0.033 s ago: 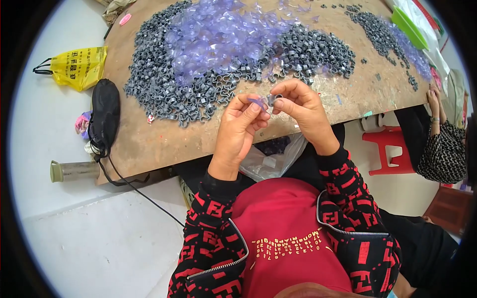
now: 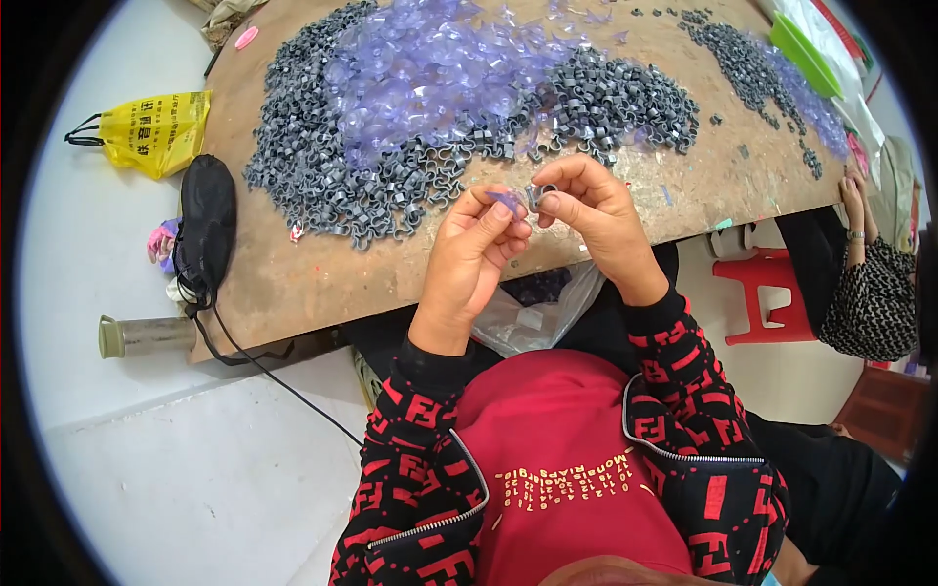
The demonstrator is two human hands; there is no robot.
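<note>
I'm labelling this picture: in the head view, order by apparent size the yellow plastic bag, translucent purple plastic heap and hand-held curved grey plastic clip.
1. Translucent purple plastic heap
2. Yellow plastic bag
3. Curved grey plastic clip, partly covered by the right hand

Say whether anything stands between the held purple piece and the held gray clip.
Nothing visible does: the left grip holds the purple piece close beside the gray clip in the right grip. Whether they touch is unclear.

Bright, even light nearly bleaches the white surface (image 2: 186, 479) at the left, scatters small glints across the purple plastic pile (image 2: 420, 83) and leaves shadow under the bench (image 2: 293, 288), whose edges bow toward the black fisheye rim.
</note>
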